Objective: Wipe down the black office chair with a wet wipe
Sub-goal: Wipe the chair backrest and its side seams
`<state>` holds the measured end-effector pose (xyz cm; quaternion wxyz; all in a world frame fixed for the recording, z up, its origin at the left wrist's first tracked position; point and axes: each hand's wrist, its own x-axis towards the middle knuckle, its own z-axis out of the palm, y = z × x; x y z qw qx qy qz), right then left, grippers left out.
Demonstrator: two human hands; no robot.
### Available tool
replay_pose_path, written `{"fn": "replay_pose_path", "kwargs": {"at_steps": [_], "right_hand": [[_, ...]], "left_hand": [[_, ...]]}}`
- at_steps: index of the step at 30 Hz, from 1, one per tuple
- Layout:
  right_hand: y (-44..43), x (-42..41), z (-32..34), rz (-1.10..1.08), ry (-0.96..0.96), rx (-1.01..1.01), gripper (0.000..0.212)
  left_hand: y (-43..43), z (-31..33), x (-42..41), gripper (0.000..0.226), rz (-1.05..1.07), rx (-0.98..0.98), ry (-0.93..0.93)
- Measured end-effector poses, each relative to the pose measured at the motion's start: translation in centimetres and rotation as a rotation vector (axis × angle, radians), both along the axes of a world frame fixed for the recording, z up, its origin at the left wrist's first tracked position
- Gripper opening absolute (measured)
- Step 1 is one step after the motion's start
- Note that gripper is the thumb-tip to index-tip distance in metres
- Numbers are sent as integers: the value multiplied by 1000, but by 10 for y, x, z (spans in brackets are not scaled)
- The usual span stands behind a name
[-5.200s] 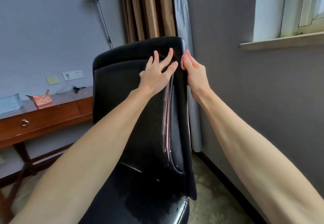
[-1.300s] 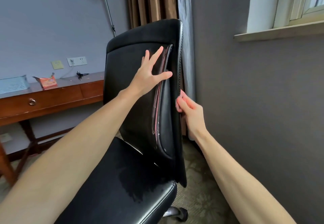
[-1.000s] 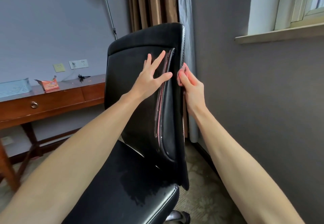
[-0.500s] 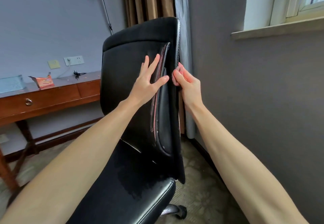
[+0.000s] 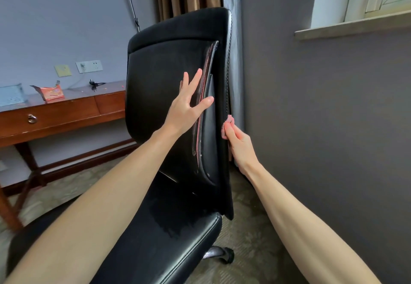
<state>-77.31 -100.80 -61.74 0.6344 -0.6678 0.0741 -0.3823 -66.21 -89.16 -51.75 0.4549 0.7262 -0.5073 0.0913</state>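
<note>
View from the head camera. A grey wall (image 5: 322,128) closed the right of the scene, and a wooden desk (image 5: 66,114) stood along the far wall at left. The black office chair (image 5: 182,23) stood between them, its backrest (image 5: 153,105) upright and its seat (image 5: 178,257) towards the viewer. One caster (image 5: 222,254) showed beneath the seat.

The two hands were apart, one on either side of the backrest's right border. The left hand (image 5: 186,108) lay flat on the front panel with fingers straight and spread, and held nothing; it probably steadied the chair. Beside its thumb ran a split seam (image 5: 210,61) exposing a pinkish lining. The right hand (image 5: 239,143) reached to the stitched outer edge about halfway down, and its fingertips pinched a small wad of wet wipe (image 5: 229,119) against that edge. An opened orange packet (image 5: 52,92) lay on the desk, well apart from the chair.

Progress, as judged: a dull damp patch at the rear of the seat suggested that area was already wiped, and the edge was the step in hand. Its lower stretch, the base and the hidden rear face appeared left to do; how much of the front panel was finished cannot be told
</note>
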Motion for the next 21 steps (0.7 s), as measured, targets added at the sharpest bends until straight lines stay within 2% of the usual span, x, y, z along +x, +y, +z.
{"fn": "replay_pose_path", "kwargs": {"at_steps": [3, 10, 13, 18, 21], "right_hand": [[3, 0, 18, -18, 9, -41, 44], [5, 2, 68, -37, -111, -77, 42], [7, 1, 49, -35, -80, -73, 42], [10, -4, -23, -8, -28, 20, 34], [7, -5, -34, -7, 30, 30, 39]], "left_hand": [[6, -5, 2, 79, 3, -20, 39], [8, -20, -2, 88, 2, 29, 136], [8, -19, 0, 92, 18, 47, 100], [5, -19, -5, 93, 64, 52, 54], [4, -19, -7, 94, 82, 48, 46]]}}
